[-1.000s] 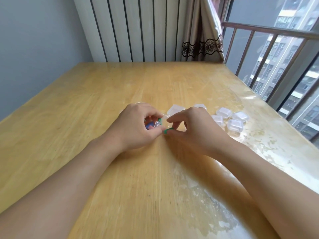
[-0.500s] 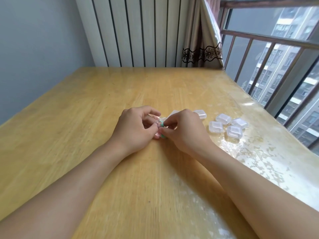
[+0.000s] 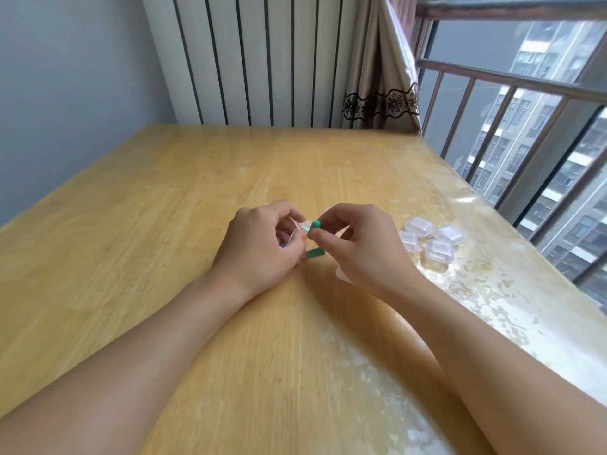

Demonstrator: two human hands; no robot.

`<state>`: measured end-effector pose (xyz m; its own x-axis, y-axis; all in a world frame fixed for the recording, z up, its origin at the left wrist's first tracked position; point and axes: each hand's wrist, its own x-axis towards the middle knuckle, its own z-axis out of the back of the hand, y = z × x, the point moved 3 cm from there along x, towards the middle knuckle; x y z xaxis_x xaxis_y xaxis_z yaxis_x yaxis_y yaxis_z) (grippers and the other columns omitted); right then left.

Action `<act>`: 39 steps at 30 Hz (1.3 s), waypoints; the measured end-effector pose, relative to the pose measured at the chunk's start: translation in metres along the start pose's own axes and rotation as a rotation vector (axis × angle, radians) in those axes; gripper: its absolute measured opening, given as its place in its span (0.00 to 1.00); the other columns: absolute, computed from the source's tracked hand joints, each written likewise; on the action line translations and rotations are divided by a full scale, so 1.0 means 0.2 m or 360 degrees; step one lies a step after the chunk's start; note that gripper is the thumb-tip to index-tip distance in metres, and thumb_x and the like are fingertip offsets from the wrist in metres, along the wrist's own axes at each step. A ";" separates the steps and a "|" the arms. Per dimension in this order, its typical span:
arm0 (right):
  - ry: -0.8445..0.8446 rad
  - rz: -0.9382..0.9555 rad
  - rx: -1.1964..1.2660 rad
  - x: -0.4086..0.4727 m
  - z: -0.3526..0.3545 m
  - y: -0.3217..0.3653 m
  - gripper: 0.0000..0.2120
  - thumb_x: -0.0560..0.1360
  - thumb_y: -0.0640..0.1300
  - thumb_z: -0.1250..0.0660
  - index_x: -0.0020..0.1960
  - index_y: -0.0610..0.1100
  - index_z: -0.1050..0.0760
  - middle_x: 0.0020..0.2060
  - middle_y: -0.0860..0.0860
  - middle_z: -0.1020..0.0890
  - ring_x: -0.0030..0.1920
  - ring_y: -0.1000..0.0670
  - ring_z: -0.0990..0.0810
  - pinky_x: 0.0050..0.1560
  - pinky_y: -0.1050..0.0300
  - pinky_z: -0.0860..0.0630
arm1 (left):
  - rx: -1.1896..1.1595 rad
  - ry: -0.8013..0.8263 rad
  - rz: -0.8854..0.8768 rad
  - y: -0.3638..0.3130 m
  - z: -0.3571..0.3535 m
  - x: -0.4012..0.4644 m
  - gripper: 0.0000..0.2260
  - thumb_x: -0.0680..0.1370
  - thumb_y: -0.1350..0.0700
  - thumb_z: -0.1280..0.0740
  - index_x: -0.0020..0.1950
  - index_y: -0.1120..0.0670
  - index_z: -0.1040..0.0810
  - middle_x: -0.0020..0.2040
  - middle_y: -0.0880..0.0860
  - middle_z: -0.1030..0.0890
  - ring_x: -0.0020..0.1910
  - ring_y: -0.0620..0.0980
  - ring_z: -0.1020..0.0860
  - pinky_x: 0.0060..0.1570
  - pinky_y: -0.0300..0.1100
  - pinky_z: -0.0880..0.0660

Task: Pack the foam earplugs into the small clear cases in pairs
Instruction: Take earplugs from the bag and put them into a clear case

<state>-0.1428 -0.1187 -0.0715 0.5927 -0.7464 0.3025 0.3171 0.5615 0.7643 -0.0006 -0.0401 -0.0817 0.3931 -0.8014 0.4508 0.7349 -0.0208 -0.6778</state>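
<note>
From the head camera, both bare forearms reach forward over a pale wooden worktop (image 3: 164,244) covered by a glossy clear sheet. The left hand (image 3: 259,244) has its fingers curled round a small clear case (image 3: 303,227), held just above the surface; something orange shows inside it, too blurred to name. The right hand (image 3: 364,247) meets it from the other side, its thumb and forefinger pinching a green foam earplug (image 3: 316,223) at the case's opening, so this grip is clamped on the plug. A second green earplug (image 3: 315,253) sits just below, between the two hands; whether it lies on the worktop or is held by the left fingers cannot be told.

To the right of the right hand, near the window-side edge, four closed clear cases (image 3: 430,239) sit in a tight cluster, touching or nearly touching one another.

Beyond the far edge stand a white ribbed radiator (image 3: 262,60) and a beige curtain (image 3: 381,77) with dark lace trim. A railed window (image 3: 525,110) on the right shows apartment blocks.
</note>
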 end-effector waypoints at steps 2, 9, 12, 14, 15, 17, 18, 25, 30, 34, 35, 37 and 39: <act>-0.0038 -0.0054 0.0142 0.00 0.07 0.02 0.03 0.74 0.42 0.27 0.42 0.44 0.17 0.34 0.55 0.16 0.26 0.61 0.25 0.29 0.68 0.32 | 0.0060 0.0051 -0.0064 0.00 0.00 0.00 0.07 0.74 0.57 0.28 0.49 0.47 0.20 0.39 0.46 0.17 0.35 0.46 0.16 0.40 0.46 0.18; 0.0135 -0.0198 0.0322 0.00 0.24 -0.01 0.12 0.68 0.30 0.29 0.33 0.39 0.30 0.32 0.35 0.17 0.29 0.46 0.21 0.30 0.55 0.30 | 0.0157 0.0173 -0.0202 -0.01 -0.01 0.00 0.09 0.71 0.61 0.27 0.43 0.49 0.25 0.40 0.45 0.23 0.40 0.44 0.24 0.37 0.31 0.30; 0.0354 -0.0042 -0.0065 -0.01 0.14 -0.01 0.09 0.72 0.34 0.27 0.41 0.42 0.26 0.33 0.45 0.14 0.25 0.53 0.21 0.29 0.58 0.26 | 0.0153 0.0174 -0.0202 0.00 -0.02 0.01 0.09 0.71 0.61 0.26 0.43 0.50 0.24 0.40 0.45 0.23 0.39 0.43 0.24 0.38 0.27 0.31; 0.0410 0.0095 -0.0272 -0.01 0.08 -0.01 0.08 0.74 0.39 0.27 0.51 0.47 0.23 0.33 0.51 0.14 0.27 0.57 0.22 0.31 0.65 0.27 | 0.0136 0.0179 -0.0185 0.00 -0.02 0.01 0.09 0.71 0.61 0.26 0.44 0.51 0.24 0.40 0.45 0.22 0.39 0.43 0.24 0.38 0.27 0.31; 0.0389 0.0157 -0.0355 -0.01 0.06 0.00 0.08 0.75 0.41 0.27 0.53 0.48 0.21 0.33 0.52 0.14 0.28 0.58 0.22 0.32 0.66 0.29 | 0.0126 0.0179 -0.0181 0.00 -0.02 0.01 0.09 0.72 0.61 0.26 0.44 0.51 0.24 0.40 0.46 0.22 0.39 0.42 0.24 0.38 0.27 0.31; 0.0261 0.0245 -0.0464 0.00 0.05 0.01 0.05 0.75 0.43 0.27 0.51 0.48 0.20 0.33 0.54 0.16 0.30 0.59 0.24 0.33 0.63 0.30 | 0.0119 0.0175 -0.0184 0.00 -0.02 0.00 0.09 0.72 0.61 0.26 0.44 0.51 0.24 0.40 0.46 0.22 0.39 0.43 0.24 0.38 0.27 0.31; 0.0182 0.0271 -0.0477 0.01 0.06 0.02 0.04 0.75 0.43 0.27 0.48 0.48 0.22 0.33 0.54 0.17 0.30 0.60 0.25 0.34 0.61 0.31 | 0.0124 0.0175 -0.0184 0.00 -0.02 0.00 0.08 0.72 0.61 0.26 0.44 0.52 0.24 0.40 0.46 0.22 0.40 0.43 0.24 0.38 0.27 0.31; 0.0230 0.0136 -0.0646 0.01 0.05 0.00 0.06 0.76 0.49 0.30 0.48 0.49 0.16 0.28 0.56 0.20 0.29 0.59 0.26 0.33 0.58 0.28 | 0.0123 0.0144 -0.0164 0.00 -0.03 0.00 0.07 0.73 0.60 0.27 0.44 0.53 0.24 0.39 0.45 0.22 0.40 0.44 0.24 0.38 0.28 0.30; 0.0281 0.0128 -0.0730 0.02 0.02 0.00 0.06 0.77 0.50 0.31 0.46 0.51 0.16 0.27 0.56 0.21 0.29 0.60 0.27 0.33 0.57 0.28 | 0.0119 0.0132 -0.0153 0.01 -0.02 0.00 0.08 0.72 0.60 0.26 0.43 0.54 0.25 0.39 0.46 0.22 0.39 0.44 0.24 0.37 0.29 0.30; 0.0350 0.0185 -0.0702 0.03 0.07 0.00 0.05 0.76 0.50 0.29 0.48 0.49 0.17 0.35 0.56 0.20 0.33 0.57 0.27 0.38 0.54 0.27 | 0.0147 0.0120 -0.0160 0.00 -0.03 0.00 0.08 0.73 0.60 0.27 0.42 0.53 0.26 0.38 0.45 0.23 0.38 0.43 0.25 0.37 0.29 0.30; 0.0397 0.0183 -0.0721 0.02 0.08 0.00 0.07 0.76 0.51 0.28 0.52 0.50 0.17 0.37 0.56 0.19 0.35 0.55 0.26 0.40 0.55 0.26 | 0.0151 0.0121 -0.0161 0.00 -0.03 0.00 0.08 0.72 0.60 0.27 0.42 0.53 0.26 0.38 0.45 0.23 0.38 0.42 0.25 0.37 0.30 0.30; 0.0445 0.0171 -0.0767 0.02 0.07 -0.01 0.11 0.77 0.52 0.29 0.58 0.52 0.18 0.40 0.55 0.18 0.38 0.54 0.25 0.42 0.55 0.25 | 0.0148 0.0129 -0.0160 0.00 -0.03 0.00 0.08 0.72 0.60 0.27 0.42 0.53 0.25 0.38 0.45 0.23 0.37 0.42 0.25 0.37 0.31 0.29; 0.0439 0.0199 -0.0797 0.01 0.05 -0.01 0.10 0.77 0.51 0.30 0.57 0.53 0.18 0.40 0.56 0.19 0.36 0.57 0.27 0.39 0.57 0.27 | 0.0142 0.0133 -0.0153 0.00 -0.03 0.00 0.08 0.71 0.60 0.27 0.42 0.53 0.25 0.38 0.45 0.23 0.37 0.42 0.25 0.36 0.32 0.29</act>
<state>-0.1487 -0.1252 -0.0660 0.7979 -0.5806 0.1620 0.5039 0.7899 0.3495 -0.0051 -0.0443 -0.0851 0.2738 -0.8452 0.4590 0.8146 -0.0499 -0.5779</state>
